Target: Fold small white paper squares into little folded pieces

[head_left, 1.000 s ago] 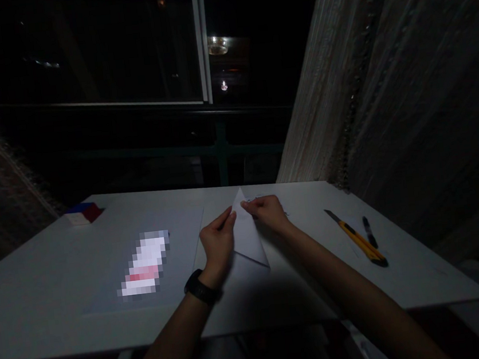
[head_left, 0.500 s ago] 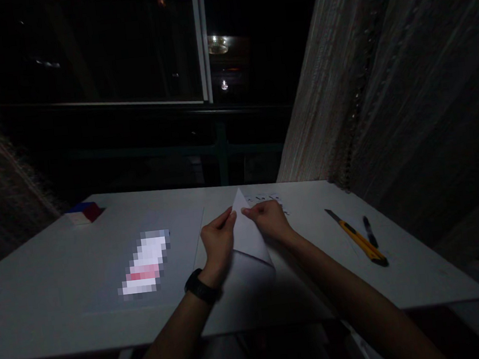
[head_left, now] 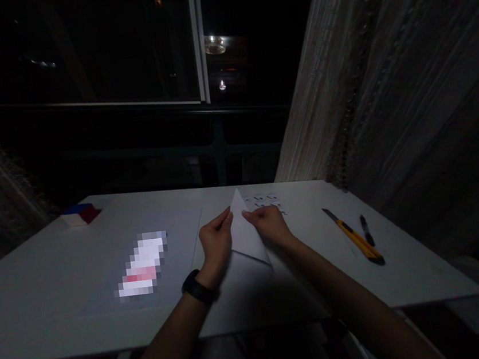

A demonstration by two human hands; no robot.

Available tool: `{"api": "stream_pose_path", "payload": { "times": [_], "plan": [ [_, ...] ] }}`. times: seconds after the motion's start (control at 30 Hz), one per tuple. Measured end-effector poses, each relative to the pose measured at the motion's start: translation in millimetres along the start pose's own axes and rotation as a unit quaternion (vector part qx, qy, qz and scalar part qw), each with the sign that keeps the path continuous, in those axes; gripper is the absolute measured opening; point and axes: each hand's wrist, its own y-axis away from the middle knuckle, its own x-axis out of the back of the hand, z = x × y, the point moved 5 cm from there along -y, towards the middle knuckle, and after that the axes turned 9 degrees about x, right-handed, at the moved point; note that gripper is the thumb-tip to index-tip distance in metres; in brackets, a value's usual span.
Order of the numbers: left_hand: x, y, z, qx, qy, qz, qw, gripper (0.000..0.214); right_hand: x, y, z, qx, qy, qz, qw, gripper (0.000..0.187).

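A sheet of white paper, folded to a sharp point at its far end, is held between both hands over the table. My left hand, with a dark watch on the wrist, pinches its left edge below the tip. On the opposite edge, my right hand grips the paper with thumb and fingers closed. The near end of the paper shows a slanted fold edge. Small dark-marked pieces lie behind my right hand, partly hidden by it.
On the white table, a yellow utility knife and a black pen lie to the right. To the left are a bright pixelated phone-like shape on a pale sheet and a blue, red and white cube-like block. Curtains hang beyond.
Both hands keep their pinch on the folded paper. The whole view has shifted slightly, and my right hand sits a little lower along the paper's edge, uncovering more of the marked pieces.
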Motion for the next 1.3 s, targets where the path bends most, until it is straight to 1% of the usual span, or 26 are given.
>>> {"api": "stream_pose_path", "payload": {
  "times": [0.1, 0.23, 0.33, 0.47, 0.57, 0.63, 0.7, 0.73, 0.77, 0.8, 0.83, 0.87, 0.93, 1.03, 1.2, 1.3],
  "plan": [
    [-0.6, -0.2, -1.0, 0.003, 0.002, -0.006, 1.000, 0.029, 1.9, 5.0, -0.3, -0.014, 0.012, 0.024, 1.000, 0.037],
    [-0.1, -1.0, -2.5, 0.018, 0.009, -0.009, 1.000, 0.031, 0.0, 10.6, 2.3, -0.031, 0.000, 0.018, 0.999, 0.039],
    [-1.6, -0.7, -4.1, 0.032, 0.007, -0.020, 0.999, 0.032, 0.6, 15.6, 8.3, -0.050, 0.002, 0.033, 0.998, 0.039],
    [-2.3, 0.7, -5.2, 0.046, 0.008, -0.015, 0.999, 0.032, -0.8, 19.9, 14.6, -0.043, -0.033, 0.033, 0.998, 0.039],
    [-2.1, 1.8, -4.1, 0.075, 0.025, -0.018, 0.997, 0.033, 1.1, 21.5, 19.8, -0.053, -0.026, 0.037, 0.998, 0.038],
    [-3.5, 2.7, -2.8, 0.113, 0.058, -0.047, 0.991, 0.041, 3.5, 21.7, 23.1, -0.064, -0.029, 0.037, 0.997, 0.036],
    [-7.3, 4.3, -1.5, 0.158, 0.099, -0.098, 0.978, 0.053, 4.7, 21.6, 25.2, -0.071, -0.053, 0.020, 0.996, 0.036],
    [-10.1, 5.5, -0.9, 0.177, 0.121, -0.130, 0.968, 0.053, 4.7, 21.8, 25.8, -0.074, -0.068, 0.007, 0.995, 0.035],
    [-13.2, 7.0, -0.5, 0.194, 0.138, -0.165, 0.957, 0.048, 4.7, 22.3, 25.9, -0.075, -0.078, -0.006, 0.994, 0.035],
    [-15.7, 8.4, -0.9, 0.209, 0.147, -0.191, 0.948, 0.042, 4.6, 23.0, 25.5, -0.077, -0.084, -0.018, 0.993, 0.035],
    [-17.4, 9.5, -1.9, 0.221, 0.150, -0.206, 0.941, 0.036, 4.4, 24.0, 24.6, -0.077, -0.085, -0.029, 0.993, 0.035],
    [-17.9, 9.9, -3.3, 0.229, 0.149, -0.208, 0.939, 0.032, 4.1, 25.3, 23.3, -0.076, -0.082, -0.038, 0.993, 0.035],
    [-16.4, 9.0, -6.4, 0.234, 0.145, -0.183, 0.944, 0.027, 3.8, 28.3, 20.1, -0.071, -0.076, -0.047, 0.993, 0.036],
    [-14.9, 7.2, -8.8, 0.232, 0.149, -0.159, 0.948, 0.026, 3.5, 34.0, 17.3, -0.069, -0.076, -0.043, 0.994, 0.037],
    [-14.2, 6.2, -9.5, 0.243, 0.154, -0.161, 0.944, 0.025, 4.5, 43.7, 18.3, -0.080, -0.113, -0.019, 0.990, 0.039],
    [-13.6, 5.9, -10.7, 0.253, 0.161, -0.167, 0.939, 0.026, 5.6, 46.8, 19.0, -0.078, -0.104, -0.017, 0.991, 0.040]
  ]
}}
